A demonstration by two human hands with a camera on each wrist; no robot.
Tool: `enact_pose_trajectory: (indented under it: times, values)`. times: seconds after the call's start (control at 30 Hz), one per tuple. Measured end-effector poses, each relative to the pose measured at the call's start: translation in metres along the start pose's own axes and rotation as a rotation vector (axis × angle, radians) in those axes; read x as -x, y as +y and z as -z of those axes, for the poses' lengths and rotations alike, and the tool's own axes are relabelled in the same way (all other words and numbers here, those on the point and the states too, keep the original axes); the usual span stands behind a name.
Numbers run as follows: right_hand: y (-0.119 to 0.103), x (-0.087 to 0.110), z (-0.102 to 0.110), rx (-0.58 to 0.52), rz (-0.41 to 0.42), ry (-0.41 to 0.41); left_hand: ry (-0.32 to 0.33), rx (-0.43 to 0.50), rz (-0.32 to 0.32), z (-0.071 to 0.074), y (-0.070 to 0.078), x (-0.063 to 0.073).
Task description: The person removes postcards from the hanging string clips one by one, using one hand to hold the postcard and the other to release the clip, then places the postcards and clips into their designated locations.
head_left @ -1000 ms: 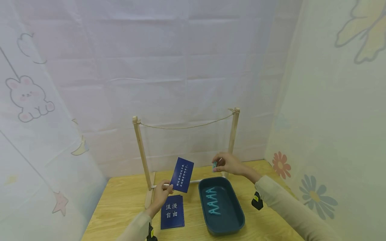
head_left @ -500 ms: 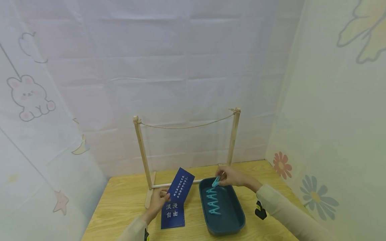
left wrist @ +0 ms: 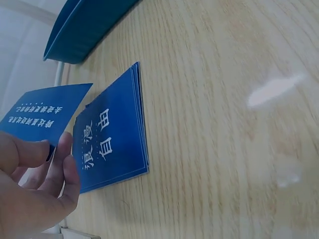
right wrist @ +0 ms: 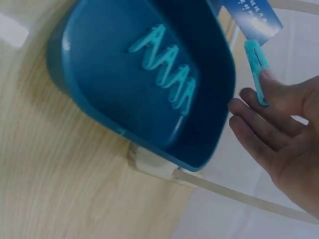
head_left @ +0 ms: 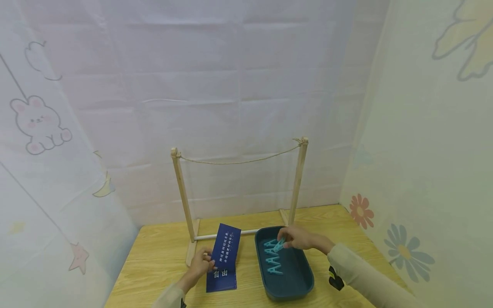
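My left hand (head_left: 201,262) pinches a dark blue card (head_left: 226,246) by its lower left corner, thumb on top. The card, with white writing, is tilted over a stack of similar blue cards (left wrist: 113,133) on the table and partly covers it in the head view. Between thumb and fingers, my right hand (head_left: 298,238) pinches a teal clothespin (right wrist: 257,69) above the dark teal bin (head_left: 286,296). A row of several teal clothespins (right wrist: 168,64) stands inside that bin.
Behind the bin and cards stands a wooden frame with two posts (head_left: 182,196) and a sagging string (head_left: 239,163) between their tops. A white rod (head_left: 206,236) joins the feet low down. Printed cloth walls (head_left: 239,107) enclose the wooden table (head_left: 154,252).
My left hand has lowered the card toward the stack. My right hand has come down and forward over the bin with the clothespin, from beside the right post.
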State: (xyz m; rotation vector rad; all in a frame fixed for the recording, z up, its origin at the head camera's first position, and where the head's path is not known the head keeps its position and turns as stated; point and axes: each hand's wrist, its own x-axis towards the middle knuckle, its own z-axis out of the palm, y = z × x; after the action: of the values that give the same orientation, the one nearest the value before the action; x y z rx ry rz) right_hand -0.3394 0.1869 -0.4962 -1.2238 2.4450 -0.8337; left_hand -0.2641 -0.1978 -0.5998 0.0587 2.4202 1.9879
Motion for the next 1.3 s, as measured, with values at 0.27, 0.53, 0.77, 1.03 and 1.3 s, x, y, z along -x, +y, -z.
enact_pose_trajectory:
  times: [0.27, 0.53, 0.77, 1.03, 1.3]
  values:
    - [0.006, 0.004, -0.019, 0.055, -0.016, -0.052, -0.038, -0.036, 0.163, 0.003, -0.003, 0.008]
    - [0.010, 0.007, -0.047, 0.186, -0.023, -0.067, -0.073, -0.019, 0.224, 0.008, -0.013, 0.016]
    - [0.015, 0.011, -0.074, 0.249, 0.011, -0.079, -0.121, -0.082, 0.315, 0.012, -0.015, 0.023]
    - [0.025, 0.011, -0.091, 0.237, -0.078, -0.084, -0.119, -0.183, 0.370, 0.011, -0.014, 0.028]
    - [0.028, 0.009, -0.099, 0.216, -0.140, -0.100, -0.107, -0.247, 0.448, 0.010, -0.011, 0.028]
